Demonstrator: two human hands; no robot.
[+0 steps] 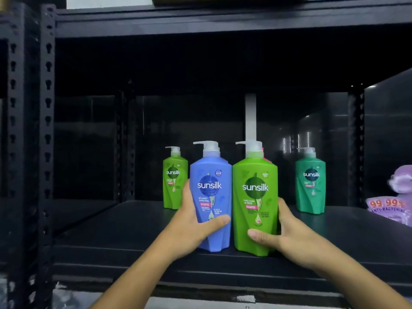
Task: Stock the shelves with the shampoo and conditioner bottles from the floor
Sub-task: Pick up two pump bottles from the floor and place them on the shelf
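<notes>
Black steel shelf (pixel 111 230), dark bay, dim light. All places below are given from the green bottle (pixel 255 197).

- Green bottle: upright near the front edge of the deck, long axis vertical, pump spout pointing left.
- Blue bottle (pixel 211 197): just left of it, also upright with spout left. Their sides are touching or nearly so; cannot tell which.
- Right hand (pixel 287 233): wrapped round the green bottle's right flank, thumb across the lower front, fingers hidden behind.
- Left hand (pixel 191 230): holds the blue bottle the same way from its outer left side, thumb over the label.
- Small bottle (pixel 175 181): behind and to the left.
- Teal bottle (pixel 311 184): behind and to the right.
- Pouch (pixel 399 197): far right, at the frame edge.
- Pink edge (pixel 266 158): shows behind the green bottle's shoulder; cannot tell what it is.

Judgement: the pair is being set down, and whether the bases are fully seated is unclear. Free deck lies straight behind them, between the small and teal bottles. Each hand sits on an outer flank, so a push back would run along the forearms. The left hand is nearer a neighbour, and its fingers would likely meet the small bottle first.
</notes>
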